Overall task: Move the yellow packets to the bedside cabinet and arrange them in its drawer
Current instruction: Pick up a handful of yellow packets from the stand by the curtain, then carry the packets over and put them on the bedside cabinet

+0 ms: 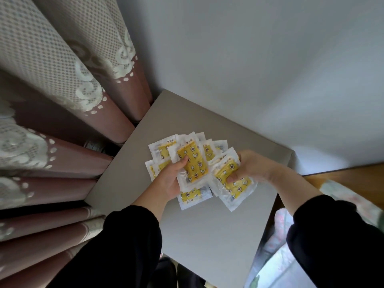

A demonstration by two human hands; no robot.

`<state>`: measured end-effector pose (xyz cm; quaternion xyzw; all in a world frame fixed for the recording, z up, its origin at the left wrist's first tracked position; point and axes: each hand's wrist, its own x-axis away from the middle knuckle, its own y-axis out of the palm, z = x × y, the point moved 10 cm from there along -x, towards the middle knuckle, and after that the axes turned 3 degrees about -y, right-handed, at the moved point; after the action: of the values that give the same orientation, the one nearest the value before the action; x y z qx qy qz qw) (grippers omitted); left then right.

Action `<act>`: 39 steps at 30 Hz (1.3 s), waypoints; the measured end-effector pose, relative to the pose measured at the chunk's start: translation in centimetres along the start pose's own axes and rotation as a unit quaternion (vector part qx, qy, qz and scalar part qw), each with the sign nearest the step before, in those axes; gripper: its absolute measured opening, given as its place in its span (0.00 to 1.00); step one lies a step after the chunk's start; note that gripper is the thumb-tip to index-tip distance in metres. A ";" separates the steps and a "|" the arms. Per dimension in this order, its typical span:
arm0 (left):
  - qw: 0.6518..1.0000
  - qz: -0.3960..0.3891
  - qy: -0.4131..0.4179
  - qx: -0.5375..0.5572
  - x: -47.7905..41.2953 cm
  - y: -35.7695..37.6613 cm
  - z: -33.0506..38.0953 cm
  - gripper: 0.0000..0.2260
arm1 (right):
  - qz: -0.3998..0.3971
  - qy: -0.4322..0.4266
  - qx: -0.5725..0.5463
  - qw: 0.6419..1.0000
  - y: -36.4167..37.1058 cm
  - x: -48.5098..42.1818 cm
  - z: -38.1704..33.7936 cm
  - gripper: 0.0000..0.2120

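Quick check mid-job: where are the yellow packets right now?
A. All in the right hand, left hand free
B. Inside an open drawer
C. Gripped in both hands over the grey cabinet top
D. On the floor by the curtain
C: the left hand and the right hand each hold a fan of yellow packets above the cabinet top; no open drawer shows.

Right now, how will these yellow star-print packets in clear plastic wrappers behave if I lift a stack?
Probably slippery: the glossy yellow packets fan apart in the left hand and right hand. Likely light and bendy: thin, flat.
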<state>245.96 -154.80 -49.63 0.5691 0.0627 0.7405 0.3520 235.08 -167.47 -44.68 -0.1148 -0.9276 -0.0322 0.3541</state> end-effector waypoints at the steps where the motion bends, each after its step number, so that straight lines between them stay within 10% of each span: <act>1: 1.000 0.001 0.004 0.006 0.0 0.1 -0.2 0.18 | -0.005 0.003 0.014 1.000 0.3 0.0 0.0 0.18; 8: 0.999 -0.011 0.047 0.023 1.8 -0.7 1.6 0.18 | 0.119 0.000 -0.186 0.975 -1.4 3.0 1.7 0.14; 13: 0.996 -0.072 0.046 0.017 3.1 -0.2 1.7 0.18 | 0.352 0.046 0.233 0.905 -3.5 5.0 0.6 0.10; 20: 0.988 -0.139 0.046 0.038 3.0 2.2 -0.2 0.27 | 0.305 0.027 0.499 0.811 2.5 1.4 2.5 0.14; 32: 0.995 -0.090 0.035 0.021 3.4 -0.1 -1.6 0.28 | 0.413 0.047 0.138 0.899 -2.3 4.7 2.1 0.08; 39: 1.000 -0.002 0.019 -0.012 7.1 -3.4 -0.6 0.25 | 0.264 0.019 -0.315 0.912 3.8 5.7 1.9 0.13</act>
<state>246.25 -147.89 -45.87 0.5504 0.0620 0.7511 0.3592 230.63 -162.39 -42.35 -0.4602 -0.7983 -0.2300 0.3130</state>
